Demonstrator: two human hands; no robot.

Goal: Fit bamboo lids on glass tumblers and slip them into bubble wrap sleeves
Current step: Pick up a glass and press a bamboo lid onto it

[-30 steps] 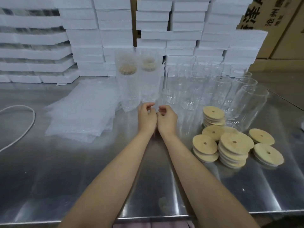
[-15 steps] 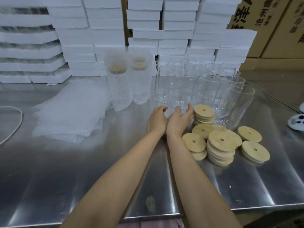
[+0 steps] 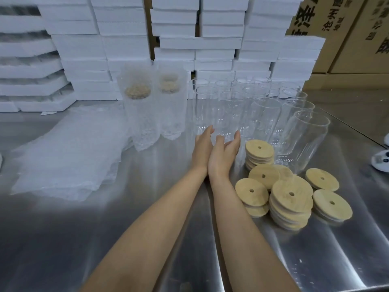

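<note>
Several clear glass tumblers (image 3: pixel 267 114) stand in rows at the back right of the steel table. Round bamboo lids (image 3: pixel 291 194) with centre holes lie in low stacks at the right. Two lidded tumblers in bubble wrap sleeves (image 3: pixel 141 114) stand left of the bare glasses. A flat pile of bubble wrap sleeves (image 3: pixel 69 154) lies at the left. My left hand (image 3: pixel 203 146) and my right hand (image 3: pixel 225 152) reach side by side, fingers straight, toward the base of the nearest tumbler (image 3: pixel 226 114). Neither hand holds anything.
White foam boxes (image 3: pixel 200 43) are stacked along the back. Brown cartons (image 3: pixel 345 39) stand at the back right. A white round object (image 3: pixel 382 161) lies at the right edge. The table's front edge (image 3: pixel 315 288) runs along the bottom.
Both hands were curled together at mid table; they have moved right and forward to the tumblers and their fingers have straightened.
</note>
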